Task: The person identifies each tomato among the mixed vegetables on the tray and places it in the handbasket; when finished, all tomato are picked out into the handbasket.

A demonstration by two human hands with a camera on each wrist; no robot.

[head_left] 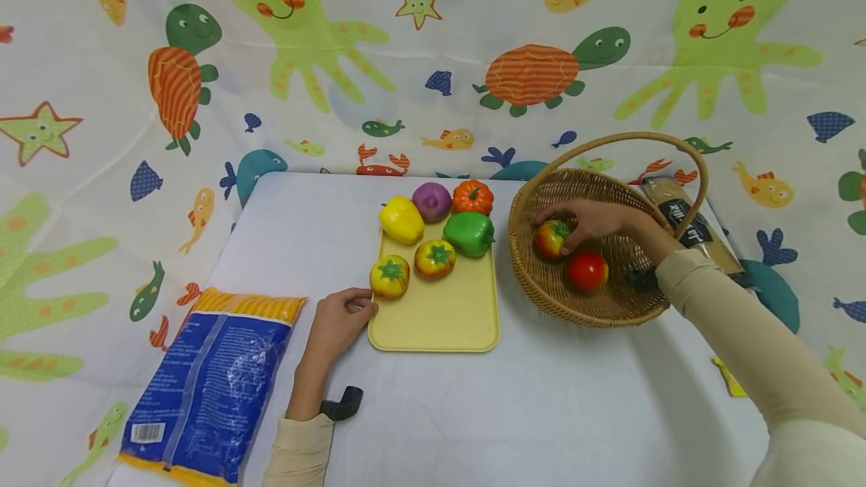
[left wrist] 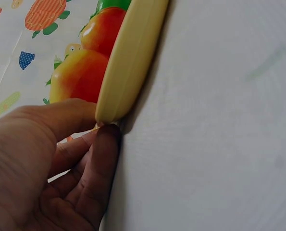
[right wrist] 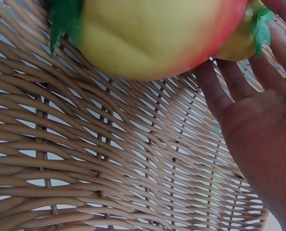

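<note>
Pinching yellow tray [head_left: 440, 314] by left edge with left fingers [left wrist: 103, 154]; gripping red-yellow tomato [head_left: 546, 240] inside wicker basket [head_left: 588, 185] with right fingers [right wrist: 212, 91]. Could drop it through loose hold or knock against handle [head_left: 636, 135].

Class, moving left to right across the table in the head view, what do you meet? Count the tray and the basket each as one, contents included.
Blue bag → left hand → tray → basket → yellow item.
</note>
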